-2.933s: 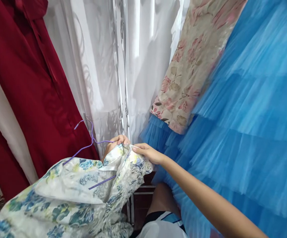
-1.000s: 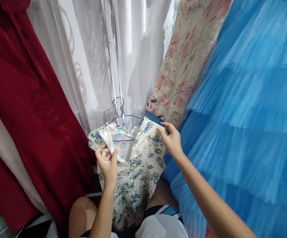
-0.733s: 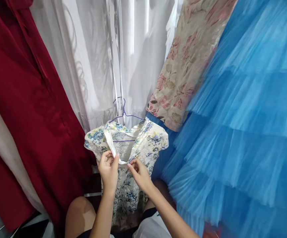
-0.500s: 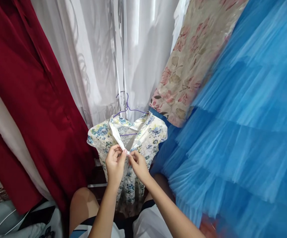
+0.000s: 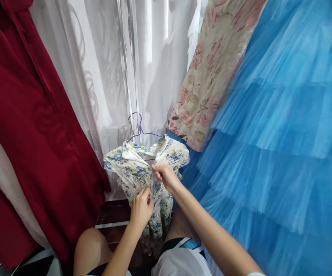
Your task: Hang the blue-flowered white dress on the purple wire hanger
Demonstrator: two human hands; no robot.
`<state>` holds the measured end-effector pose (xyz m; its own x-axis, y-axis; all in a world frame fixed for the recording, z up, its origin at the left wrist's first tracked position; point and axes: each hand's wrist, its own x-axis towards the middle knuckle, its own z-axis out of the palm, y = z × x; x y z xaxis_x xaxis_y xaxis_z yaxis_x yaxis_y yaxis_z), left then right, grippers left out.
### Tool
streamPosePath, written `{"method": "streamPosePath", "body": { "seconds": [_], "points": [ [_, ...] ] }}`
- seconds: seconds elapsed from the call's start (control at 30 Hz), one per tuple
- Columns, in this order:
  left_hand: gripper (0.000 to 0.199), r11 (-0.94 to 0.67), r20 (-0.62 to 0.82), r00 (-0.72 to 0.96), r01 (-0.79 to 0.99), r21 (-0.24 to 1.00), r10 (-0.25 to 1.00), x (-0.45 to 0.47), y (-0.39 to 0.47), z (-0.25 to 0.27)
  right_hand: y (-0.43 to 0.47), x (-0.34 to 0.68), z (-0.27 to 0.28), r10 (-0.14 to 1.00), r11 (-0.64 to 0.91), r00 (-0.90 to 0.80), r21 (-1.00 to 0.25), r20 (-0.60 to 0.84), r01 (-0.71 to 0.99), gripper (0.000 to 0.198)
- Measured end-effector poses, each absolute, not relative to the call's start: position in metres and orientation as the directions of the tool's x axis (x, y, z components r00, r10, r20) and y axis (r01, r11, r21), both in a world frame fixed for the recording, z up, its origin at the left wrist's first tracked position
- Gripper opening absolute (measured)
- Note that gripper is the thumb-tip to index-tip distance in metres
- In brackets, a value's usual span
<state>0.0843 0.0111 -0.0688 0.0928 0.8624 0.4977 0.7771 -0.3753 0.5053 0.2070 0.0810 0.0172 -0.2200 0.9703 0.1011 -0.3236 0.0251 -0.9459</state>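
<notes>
White curtains [image 5: 166, 84] hang behind. Red cloth [image 5: 36, 126] drapes the left; centrally, a flowered garment [image 5: 138, 172] sits on a purple hanger [image 5: 141, 131], the left hand [image 5: 141, 209] curled on its front, the right hand [image 5: 167, 178] pinching near its neckline [image 5: 134, 154]; a blue ruffled skirt [image 5: 280, 126] fills the right.

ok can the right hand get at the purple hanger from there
Likely yes: the top of the purple hanger is uncovered beyond the right hand, though that hand is pinching the blue-flowered garment.
</notes>
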Motion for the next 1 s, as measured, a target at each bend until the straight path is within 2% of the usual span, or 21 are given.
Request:
{"method": "streamPosePath", "body": {
  "seconds": [0.1, 0.17, 0.23, 0.3, 0.37, 0.43, 0.5, 0.6, 0.67, 0.73, 0.83, 0.93, 1.0],
  "points": [
    [0.029, -0.327, 0.421, 0.169, 0.882, 0.339, 0.891, 0.082, -0.001, -0.058, 0.109, 0.198, 0.069, 0.967, 0.061, -0.202, -0.915, 0.152, -0.400, 0.015],
    [0.035, -0.316, 0.364, 0.208, 0.909, 0.271, 0.908, 0.080, -0.006, -0.055, 0.119, 0.191, 0.093, 0.967, 0.078, -0.187, -0.901, 0.172, -0.427, 0.014],
    [0.028, -0.352, 0.283, 0.268, 0.885, 0.305, 0.921, 0.074, -0.006, -0.049, 0.120, 0.187, 0.103, 0.963, 0.124, -0.167, -0.897, 0.212, -0.424, 0.016],
    [0.013, -0.390, 0.259, 0.302, 0.812, 0.434, 0.918, 0.063, 0.002, -0.035, 0.113, 0.186, 0.102, 0.955, 0.171, -0.155, -0.900, 0.251, -0.400, 0.017],
    [0.011, -0.415, 0.368, 0.233, 0.716, 0.562, 0.900, 0.048, 0.016, -0.008, 0.102, 0.189, 0.095, 0.950, 0.193, -0.164, -0.911, 0.266, -0.364, 0.018],
    [0.027, -0.478, 0.567, 0.076, 0.634, 0.607, 0.820, 0.035, 0.034, 0.027, 0.091, 0.194, 0.090, 0.947, 0.203, -0.177, -0.927, 0.268, -0.316, 0.020],
    [0.037, -0.584, 0.699, 0.059, 0.603, 0.544, 0.712, 0.028, 0.051, 0.060, 0.083, 0.196, 0.088, 0.941, 0.223, -0.191, -0.937, 0.279, -0.268, 0.022],
    [0.027, -0.704, 0.768, 0.217, 0.598, 0.384, 0.603, 0.035, 0.071, 0.095, 0.082, 0.193, 0.086, 0.930, 0.254, -0.197, -0.930, 0.311, -0.267, 0.024],
    [0.026, -0.720, 0.793, 0.246, 0.619, 0.313, 0.557, 0.044, 0.077, 0.107, 0.089, 0.189, 0.080, 0.923, 0.283, -0.168, -0.905, 0.347, -0.318, 0.026],
    [0.026, -0.703, 0.834, 0.179, 0.643, 0.302, 0.523, 0.047, 0.080, 0.116, 0.098, 0.185, 0.068, 0.915, 0.341, -0.101, -0.884, 0.390, -0.320, 0.027],
    [0.026, -0.638, 0.870, -0.032, 0.667, 0.386, 0.493, 0.023, 0.085, 0.121, 0.107, 0.183, 0.043, 0.903, 0.408, -0.065, -0.895, 0.424, -0.178, 0.027],
    [0.029, -0.490, 0.805, -0.304, 0.666, 0.562, 0.510, -0.032, 0.097, 0.103, 0.102, 0.186, 0.023, 0.893, 0.427, -0.126, -0.902, 0.432, -0.064, 0.027],
    [0.033, -0.388, 0.661, -0.516, 0.543, 0.744, 0.545, -0.068, 0.104, 0.074, 0.094, 0.187, 0.015, 0.878, 0.441, -0.188, -0.897, 0.440, -0.041, 0.026]
  ]
}}
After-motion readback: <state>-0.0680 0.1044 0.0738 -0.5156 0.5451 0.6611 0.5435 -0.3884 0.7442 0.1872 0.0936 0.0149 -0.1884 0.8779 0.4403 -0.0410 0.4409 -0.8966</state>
